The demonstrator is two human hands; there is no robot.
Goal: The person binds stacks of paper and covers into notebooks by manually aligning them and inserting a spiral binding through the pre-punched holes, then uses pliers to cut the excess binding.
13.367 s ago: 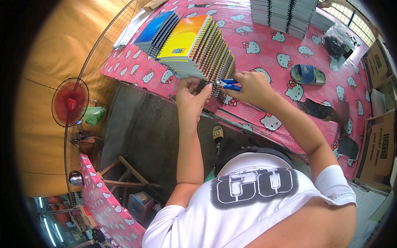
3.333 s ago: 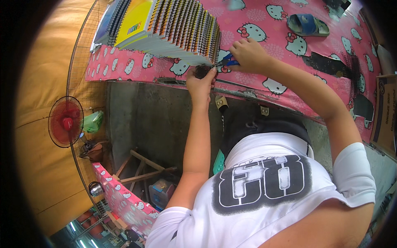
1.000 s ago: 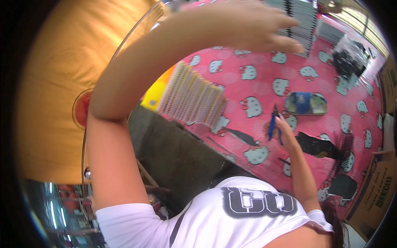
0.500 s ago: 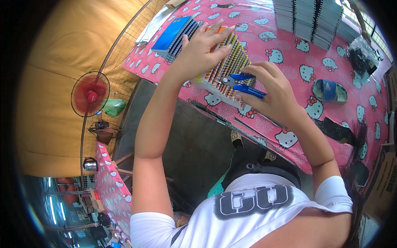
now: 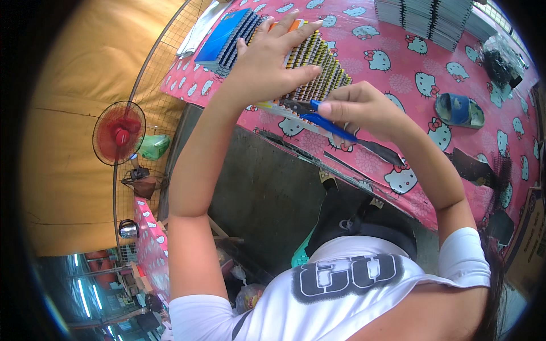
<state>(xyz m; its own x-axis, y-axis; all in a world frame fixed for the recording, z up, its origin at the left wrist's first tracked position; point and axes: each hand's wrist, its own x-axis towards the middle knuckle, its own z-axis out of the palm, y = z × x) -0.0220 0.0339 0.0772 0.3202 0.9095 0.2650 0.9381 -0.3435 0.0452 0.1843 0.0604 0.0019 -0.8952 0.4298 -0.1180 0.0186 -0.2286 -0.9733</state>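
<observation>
Wearing, nearest: white short-sleeved shirt (image 5: 398, 307) with dark print; black trousers (image 5: 355, 233). Gripping in the right hand (image 5: 369, 111): one pair of pliers (image 5: 333, 128), blue-handled, clasped narrowly, thumb over the handles, head at the near end of the coils. Altered within the last half second: shifted a little leftward and turned, handles apparently drawn closer together. Bite on any wire: hidden, cannot tell. Spreading the left hand (image 5: 264, 71) wide, palm down, with nothing visible in its grasp; lifted well clear of the stack one second ago, now apparently resting on top. Under that palm, near the front edge of the pink cat-print tabletop (image 5: 401, 71): stack of yellow-and-orange spiral-bound notebooks (image 5: 324, 62), covers mostly hidden, coils exposed to the right. Judged from the change: stack steadied by one hand, pliers brought to the coil ends by the other.

Farther right, well apart: single blue slide sandal (image 5: 459, 111). Just left of the stack: blue-covered spiral-bound notebooks (image 5: 224, 37). Well off at left: red fan (image 5: 119, 135), green plastic bag (image 5: 154, 146) beside it. Farthest, at upper right: tall stacks of white-paged spiral-bound books (image 5: 418, 23); clear plastic bag (image 5: 503, 59) with dark contents.
</observation>
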